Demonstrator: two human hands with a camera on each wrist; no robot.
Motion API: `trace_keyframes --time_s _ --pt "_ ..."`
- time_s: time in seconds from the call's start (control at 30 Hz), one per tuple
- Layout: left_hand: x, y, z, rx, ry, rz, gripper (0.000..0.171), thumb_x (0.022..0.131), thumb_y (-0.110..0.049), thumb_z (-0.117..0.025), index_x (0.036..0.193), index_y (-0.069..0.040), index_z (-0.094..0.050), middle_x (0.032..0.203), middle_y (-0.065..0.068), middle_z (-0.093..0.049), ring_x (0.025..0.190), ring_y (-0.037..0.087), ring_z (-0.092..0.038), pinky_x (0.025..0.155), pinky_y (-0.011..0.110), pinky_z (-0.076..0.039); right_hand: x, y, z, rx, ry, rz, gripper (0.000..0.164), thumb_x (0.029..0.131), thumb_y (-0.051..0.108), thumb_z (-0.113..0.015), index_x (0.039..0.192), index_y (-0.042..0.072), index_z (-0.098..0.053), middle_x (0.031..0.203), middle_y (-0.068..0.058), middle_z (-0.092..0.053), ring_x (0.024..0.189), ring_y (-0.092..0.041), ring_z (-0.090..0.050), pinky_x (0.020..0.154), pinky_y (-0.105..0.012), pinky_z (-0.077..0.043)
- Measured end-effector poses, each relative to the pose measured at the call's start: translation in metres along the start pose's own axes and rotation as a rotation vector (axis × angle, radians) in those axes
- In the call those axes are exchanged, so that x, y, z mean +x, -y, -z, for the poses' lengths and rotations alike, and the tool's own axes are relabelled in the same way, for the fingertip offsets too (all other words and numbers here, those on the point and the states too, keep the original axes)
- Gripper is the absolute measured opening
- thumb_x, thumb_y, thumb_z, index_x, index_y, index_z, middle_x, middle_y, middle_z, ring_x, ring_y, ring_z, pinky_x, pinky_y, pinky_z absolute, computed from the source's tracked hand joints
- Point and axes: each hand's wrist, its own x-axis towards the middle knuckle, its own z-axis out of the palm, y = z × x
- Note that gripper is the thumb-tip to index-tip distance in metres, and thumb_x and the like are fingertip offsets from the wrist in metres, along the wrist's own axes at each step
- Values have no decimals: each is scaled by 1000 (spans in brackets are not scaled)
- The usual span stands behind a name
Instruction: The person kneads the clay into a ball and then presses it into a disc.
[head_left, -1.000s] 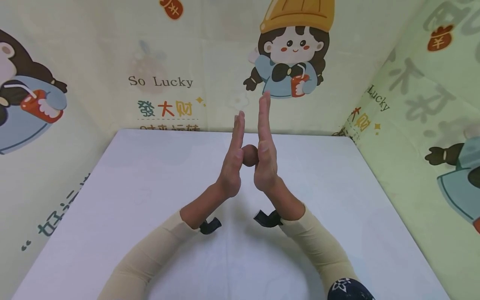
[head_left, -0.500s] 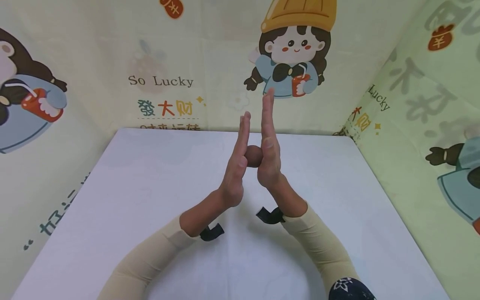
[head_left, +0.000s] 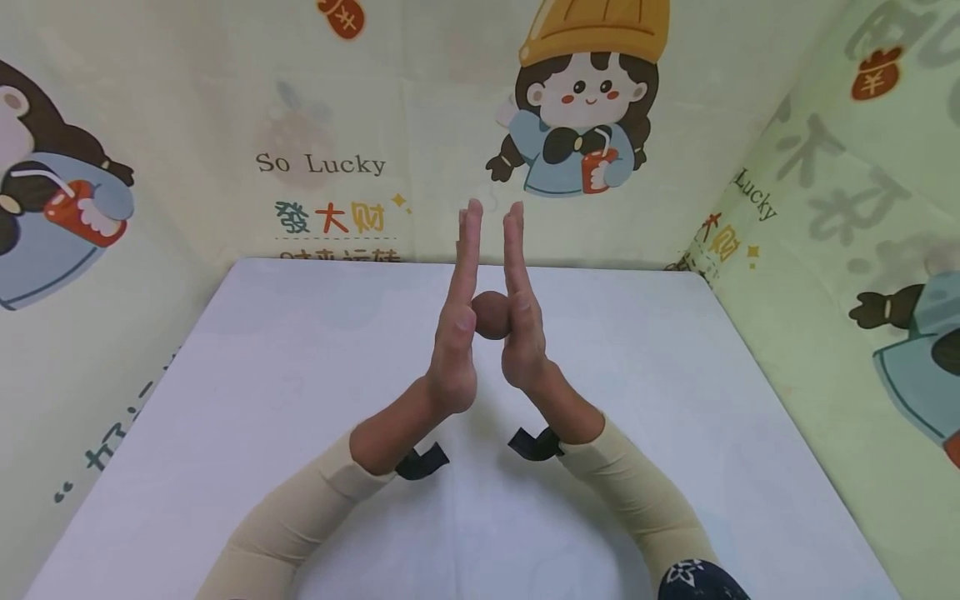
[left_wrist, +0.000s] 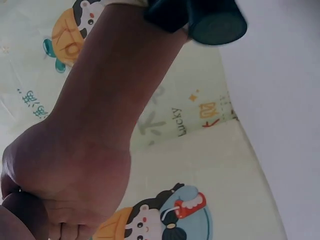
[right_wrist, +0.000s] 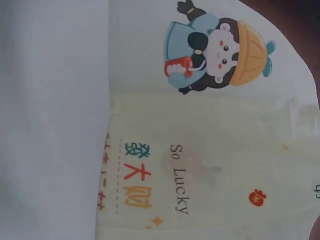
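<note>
In the head view a smooth brown ball (head_left: pixel 491 315), perhaps clay or dough, is held up between two facing palms. My left hand (head_left: pixel 455 333) presses it from the left, fingers straight and pointing up and away. From the other side my right hand (head_left: pixel 525 325) presses it, its fingers straight too, with the fingertips of both hands nearly level. The left wrist view shows the palm side of the left hand (left_wrist: pixel 70 175) at lower left, against the dark ball (left_wrist: pixel 30 212). Only dark skin-toned patches at the right edge of the right wrist view may belong to the hand.
Below the hands spreads a white tabletop (head_left: pixel 315 358). A cartoon-printed backdrop (head_left: pixel 442 125) rises behind it and along both sides. Black straps (head_left: pixel 536 444) sit on the wrists, just past the cream sleeves (head_left: pixel 637 487).
The left hand has slid forward and the right hand back, so their fingertips are about level. The ball shifted right, then back left, staying between the palms.
</note>
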Motion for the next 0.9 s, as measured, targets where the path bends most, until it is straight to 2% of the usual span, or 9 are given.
trace_keyframes --time_s 0.13,0.17,0.27,0.33,0.43,0.47,0.53,0.63,0.9 --pt "7 -2 5 -6 -15 7 89 110 -55 -16 158 18 -1 173 25 0 161 30 6 126 55 1 -6 -2 -4 -2 22 -9 84 112 52 -13 158 -17 1 172 -29 6 94 -3 -54 126 -55 -3" --pt "8 -2 6 -17 -21 13 89 110 -56 -17 159 17 0 174 24 0 160 29 -5 126 54 0 -7 -3 -4 0 18 -9 84 112 53 -13 158 -17 1 170 -31 -14 78 -3 -47 126 -56 -3" --pt "14 -2 10 -53 -40 45 90 108 -58 -19 161 13 1 175 17 1 157 21 -14 127 50 -6 -10 -4 -8 -6 35 -9 85 112 53 -13 159 -17 1 171 -31 -6 84 -6 -50 125 -58 0" --pt "17 -2 13 -80 -57 68 91 107 -59 -21 163 10 1 176 12 1 143 14 -35 122 42 -22 -12 -5 -11 -4 41 -21 85 112 54 -14 159 -16 1 172 -29 -6 117 -12 -54 126 -58 0" --pt "20 -3 16 -99 -79 86 93 106 -62 -23 163 8 3 177 10 1 138 6 -41 115 34 -31 -15 -4 -15 -6 54 -45 87 111 56 -15 161 -13 1 173 -24 11 159 -28 -13 126 -57 1" --pt "21 -3 17 -94 -87 83 93 107 -61 -23 163 8 3 177 11 1 139 6 -41 116 34 -30 -16 -4 -16 -6 56 -53 88 111 57 -16 161 -13 1 173 -23 11 161 -33 6 126 -56 1" --pt "23 -2 19 -81 -103 73 94 107 -61 -24 163 9 2 176 13 0 143 9 -40 119 35 -27 -18 -3 -18 -3 57 -65 89 110 58 -16 161 -12 2 174 -21 10 160 -36 7 126 -56 1" --pt "27 1 23 -30 -133 39 92 107 -58 -22 161 13 0 174 21 -2 161 19 -3 127 45 0 -21 -2 -20 -7 58 -79 90 110 59 -17 162 -12 2 174 -22 9 160 -37 7 126 -56 2" --pt "32 14 35 4 -206 0 90 107 -55 -23 159 17 -5 171 31 -4 161 22 -6 127 45 0 -28 1 -26 -21 76 -102 94 108 64 -16 162 -12 2 174 -22 8 160 -37 6 126 -55 3"
